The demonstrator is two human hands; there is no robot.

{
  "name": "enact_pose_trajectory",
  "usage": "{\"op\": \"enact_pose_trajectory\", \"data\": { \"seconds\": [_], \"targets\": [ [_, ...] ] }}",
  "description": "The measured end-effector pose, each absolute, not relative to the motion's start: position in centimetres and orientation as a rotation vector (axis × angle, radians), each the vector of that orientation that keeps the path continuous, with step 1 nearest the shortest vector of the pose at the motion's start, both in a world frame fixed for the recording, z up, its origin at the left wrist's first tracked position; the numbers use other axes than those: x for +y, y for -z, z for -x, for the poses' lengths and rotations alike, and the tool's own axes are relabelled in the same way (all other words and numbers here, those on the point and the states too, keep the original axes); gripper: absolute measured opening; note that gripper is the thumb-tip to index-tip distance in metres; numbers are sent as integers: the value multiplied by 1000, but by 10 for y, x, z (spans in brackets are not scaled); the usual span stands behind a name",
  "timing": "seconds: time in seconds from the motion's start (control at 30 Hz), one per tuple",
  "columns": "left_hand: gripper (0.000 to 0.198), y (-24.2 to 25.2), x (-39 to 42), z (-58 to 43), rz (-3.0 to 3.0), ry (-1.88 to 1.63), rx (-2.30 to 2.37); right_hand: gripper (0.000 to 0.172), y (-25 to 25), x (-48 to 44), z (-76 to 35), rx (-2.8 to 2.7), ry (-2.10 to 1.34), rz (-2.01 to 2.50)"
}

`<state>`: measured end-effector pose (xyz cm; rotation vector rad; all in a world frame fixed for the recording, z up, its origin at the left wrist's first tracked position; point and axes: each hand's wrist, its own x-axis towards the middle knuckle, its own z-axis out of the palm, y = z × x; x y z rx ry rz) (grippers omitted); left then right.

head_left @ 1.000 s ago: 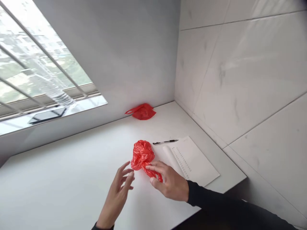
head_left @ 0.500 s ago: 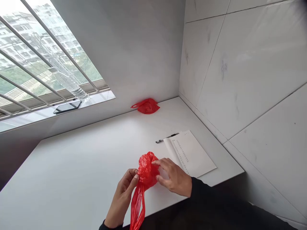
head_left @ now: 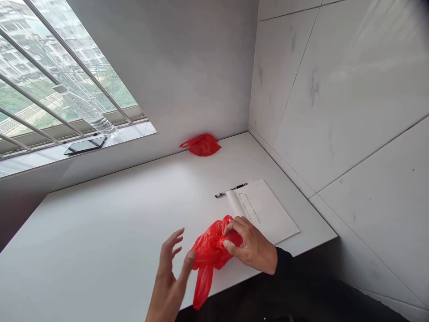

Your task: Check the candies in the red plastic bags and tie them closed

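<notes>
A crumpled red plastic bag point(head_left: 211, 246) is above the front edge of the white table point(head_left: 134, 223), with one handle loop hanging down toward me. My right hand point(head_left: 251, 243) pinches the bag's right side between thumb and fingers. To the left of the bag is my left hand point(head_left: 172, 268), its fingers spread and slightly blurred. Its thumb tip lies at the bag's left edge; whether it touches the plastic I cannot tell. Whatever the bag may contain is hidden.
Beyond my right hand lies a notebook point(head_left: 278, 214) with printed text, a black pen point(head_left: 231, 190) beside it. A second red bag point(head_left: 204, 145) rests against the back wall. On the windowsill are a water bottle point(head_left: 89, 112) and a dark phone point(head_left: 85, 146).
My left hand has let go of the bag and opened, moving slightly left. My right hand has closed on the bag's right side. The bag has spread wider and its handle has swung right.
</notes>
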<state>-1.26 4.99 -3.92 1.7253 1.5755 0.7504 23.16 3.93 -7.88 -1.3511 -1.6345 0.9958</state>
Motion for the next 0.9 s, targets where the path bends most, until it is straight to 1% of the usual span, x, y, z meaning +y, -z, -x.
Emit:
{"op": "enact_pose_trajectory", "data": {
  "seconds": [0.07, 0.1, 0.17, 0.23, 0.27, 0.37, 0.5, 0.57, 0.63, 0.7, 0.77, 0.8, 0.83, 0.9],
  "targets": [
    [56, 41, 45, 3, -2203, -593, 1411, 9, 81, 40, -227, -1646, -1010, 1331],
    [53, 44, 44, 0, -2400, -528, 1319, 9, 82, 40, -225, -1655, -1027, 1321],
    [41, 52, 48, -1, -2641, -501, 1190, 11, 84, 39, -224, -1695, -1061, 1307],
    [28, 60, 53, 4, -2689, -563, 1155, 21, 87, 38, -227, -1754, -1084, 1303],
    [25, 63, 55, 8, -2665, -589, 1160, 23, 87, 37, -229, -1781, -1090, 1307],
    [24, 61, 56, 11, -2481, -651, 1211, 16, 87, 35, -232, -1798, -1094, 1332],
    [24, 51, 49, 5, -2178, -672, 1236, 30, 83, 34, -227, -1766, -1103, 1292],
    [24, 50, 49, 6, -2090, -692, 1288, 22, 81, 36, -225, -1760, -1098, 1278],
    [28, 50, 53, 14, -1942, -748, 1513, 11, 80, 37, -229, -1702, -1069, 1325],
    [36, 51, 59, 26, -1697, -785, 1790, 8, 78, 37, -237, -1606, -1060, 1401],
    [42, 49, 61, 34, -1514, -812, 1912, 8, 77, 37, -245, -1550, -1086, 1457],
    [43, 48, 61, 34, -1509, -838, 1896, 9, 76, 37, -247, -1549, -1100, 1468],
    [43, 47, 59, 32, -1563, -871, 1845, 14, 76, 36, -248, -1563, -1105, 1467],
    [45, 45, 55, 22, -1817, -877, 1686, 35, 75, 36, -245, -1611, -1091, 1436]
  ]
}}
